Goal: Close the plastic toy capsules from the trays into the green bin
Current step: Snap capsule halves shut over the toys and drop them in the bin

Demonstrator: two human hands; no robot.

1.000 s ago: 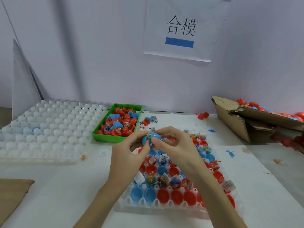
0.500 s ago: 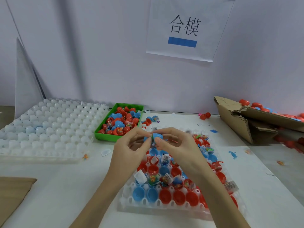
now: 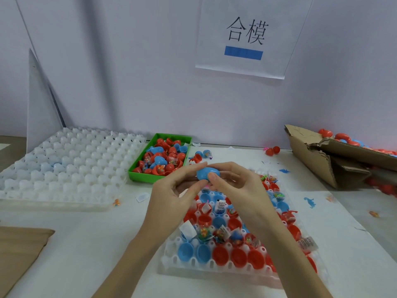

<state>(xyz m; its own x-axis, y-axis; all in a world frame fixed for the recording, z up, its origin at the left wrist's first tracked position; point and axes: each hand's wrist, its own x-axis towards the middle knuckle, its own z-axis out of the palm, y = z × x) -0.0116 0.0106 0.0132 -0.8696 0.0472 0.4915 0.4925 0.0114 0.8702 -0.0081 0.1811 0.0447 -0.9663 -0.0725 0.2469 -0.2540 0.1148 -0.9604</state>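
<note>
We see both hands raised over the white counter (image 3: 90, 250), pinching one blue plastic egg-shaped capsule (image 3: 206, 173) between them. Left hand (image 3: 171, 193) grips its left end with thumb and fingers; right hand (image 3: 238, 186) grips the right end, thumb on the front. Capsule sits above the far end of the clear plastic tray of red and blue capsule halves (image 3: 214, 266). Green rectangular plastic bin (image 3: 137, 175), heaped with red and blue capsules, lies just beyond the left hand. Empty white dimpled tray (image 3: 64, 166) further left. Torn brown cardboard box (image 3: 313, 160) at right.
</note>
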